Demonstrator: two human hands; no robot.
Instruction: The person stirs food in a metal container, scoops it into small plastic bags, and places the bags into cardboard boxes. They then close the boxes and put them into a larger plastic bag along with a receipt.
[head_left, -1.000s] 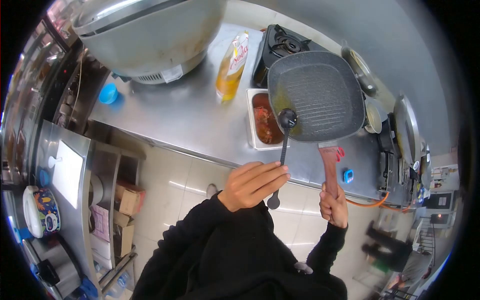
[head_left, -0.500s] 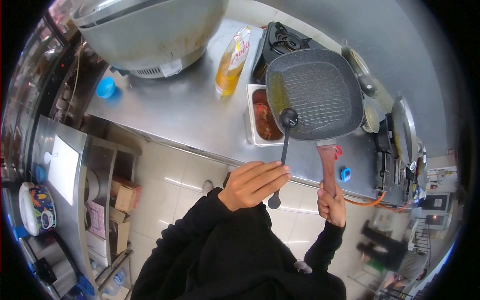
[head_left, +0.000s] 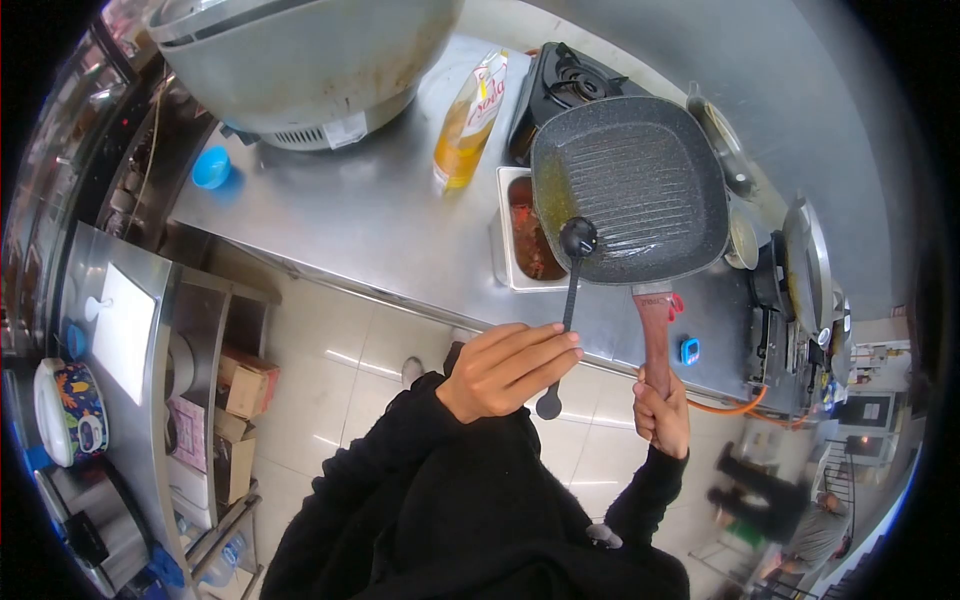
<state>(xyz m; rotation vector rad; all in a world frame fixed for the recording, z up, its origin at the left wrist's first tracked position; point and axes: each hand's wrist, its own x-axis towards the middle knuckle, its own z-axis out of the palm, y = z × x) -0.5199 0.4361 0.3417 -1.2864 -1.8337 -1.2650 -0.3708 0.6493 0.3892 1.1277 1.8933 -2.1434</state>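
Note:
My left hand (head_left: 510, 371) is closed on the stem of a black double-ended spoon (head_left: 571, 290). The spoon's bowl lies over the near left edge of a square grey grill pan (head_left: 640, 180). Yellowish oil shows along the pan's left side. My right hand (head_left: 661, 412) is wrapped round the pan's reddish-brown handle (head_left: 654, 335), holding it above the counter. Partly hidden under the pan's left side is a metal container (head_left: 505, 235) with red food in dark liquid. An oil pouch (head_left: 470, 125) stands left of it.
A black gas stove (head_left: 530, 105) is behind the pan. On the steel counter (head_left: 350, 220) are a blue cup (head_left: 211, 168), a large grey appliance (head_left: 310, 80) and a small blue timer (head_left: 690, 351). Pans line the right wall. Another person (head_left: 765, 490) is at the lower right.
The view has shifted very slightly. Both hands, the spoon and the pan keep nearly the same positions; at the lower right, the other person has moved a little.

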